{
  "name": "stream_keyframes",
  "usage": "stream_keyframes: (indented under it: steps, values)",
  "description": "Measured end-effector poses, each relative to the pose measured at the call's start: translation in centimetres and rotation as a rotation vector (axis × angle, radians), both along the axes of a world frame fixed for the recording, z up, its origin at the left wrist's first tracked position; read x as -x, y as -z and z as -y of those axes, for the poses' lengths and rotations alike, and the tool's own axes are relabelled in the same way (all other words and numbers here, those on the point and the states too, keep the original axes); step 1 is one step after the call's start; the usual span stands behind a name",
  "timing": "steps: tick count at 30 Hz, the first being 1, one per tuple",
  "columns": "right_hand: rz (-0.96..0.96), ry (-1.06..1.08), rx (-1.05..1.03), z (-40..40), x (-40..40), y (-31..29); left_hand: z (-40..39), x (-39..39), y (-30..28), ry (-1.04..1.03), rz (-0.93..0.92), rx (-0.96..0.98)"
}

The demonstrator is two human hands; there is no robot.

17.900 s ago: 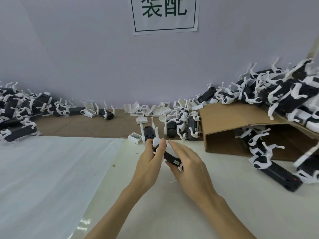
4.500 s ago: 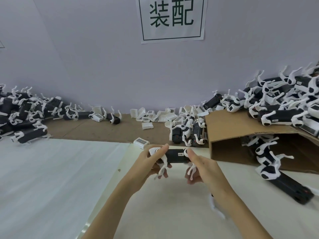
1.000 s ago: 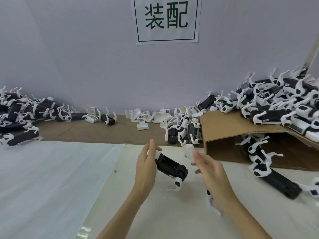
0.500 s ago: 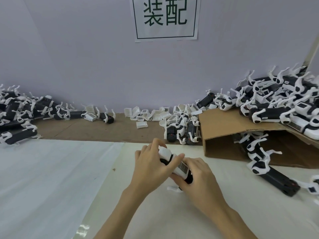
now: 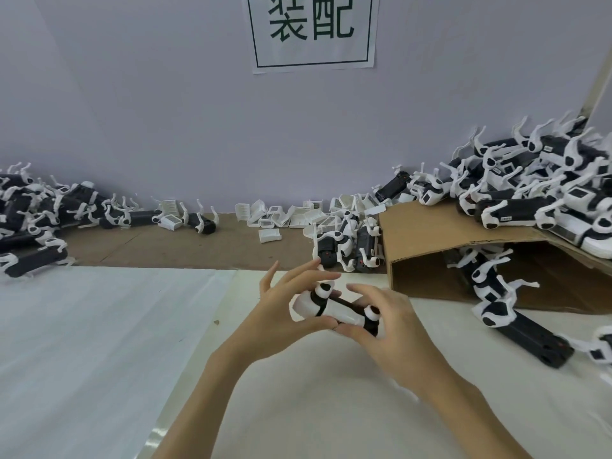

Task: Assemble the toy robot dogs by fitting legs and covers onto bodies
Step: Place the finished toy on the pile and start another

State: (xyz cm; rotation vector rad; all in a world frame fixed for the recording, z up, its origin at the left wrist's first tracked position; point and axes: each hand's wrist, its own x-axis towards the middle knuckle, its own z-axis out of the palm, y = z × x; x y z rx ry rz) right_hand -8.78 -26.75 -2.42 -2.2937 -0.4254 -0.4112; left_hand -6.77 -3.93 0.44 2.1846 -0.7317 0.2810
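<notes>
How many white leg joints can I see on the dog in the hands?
2 leg joints: one at the far end of the dog, by the left hand; one at its near end, by the right hand. Others may be hidden behind the hands.

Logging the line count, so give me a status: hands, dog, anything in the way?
Left hand and right hand both holding one toy dog above the table. White cover on. Nothing in the way.

Single head cam is riding on my head, looking forward and down, close over my hands [image 5: 334, 323] and table [image 5: 99, 342], wall [image 5: 165, 111] filling the back.
</notes>
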Motion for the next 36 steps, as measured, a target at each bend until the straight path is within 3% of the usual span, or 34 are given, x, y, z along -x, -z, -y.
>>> stream_keyframes:
  steps: [4, 9, 15, 17, 20, 25, 29, 32, 36]
  values:
    - [0.2, 0.06, 0.111, 0.0, -0.1, -0.2, 0.5, -0.3, 0.5, -0.08, 0.244, -0.109]
    - [0.246, 0.076, 0.064, 0.1, 0.4, -1.3, 1.1, 0.3, 0.2, -0.103, 0.189, 0.001]
    - [-0.174, -0.058, -0.024, 0.9, 0.7, -1.5, 1.6, 0.4, 0.7, -0.068, -0.069, 0.14]
    - [-0.274, -0.108, -0.179, 0.6, 0.7, -1.6, 2.0, 0.3, 0.9, -0.093, -0.118, 0.165]
    - [-0.383, -0.175, -0.408, 0.5, 0.9, -2.0, 2.2, 0.3, 1.0, -0.08, -0.186, 0.219]
    - [-0.452, -0.209, -0.464, 0.4, 1.2, -2.1, 2.6, 0.4, 0.8, -0.042, -0.243, 0.361]
    - [-0.358, -0.155, -0.464, -0.1, 1.1, -1.6, 2.4, 0.4, 0.7, -0.018, -0.141, 0.333]
    - [-0.312, -0.144, -0.404, -0.4, 1.1, -1.4, 2.3, 0.3, 0.7, -0.11, -0.101, 0.306]
    - [-0.075, 0.007, -0.029, -1.7, 1.4, -0.5, 3.8, 0.6, 1.2, -0.298, -0.089, 0.341]
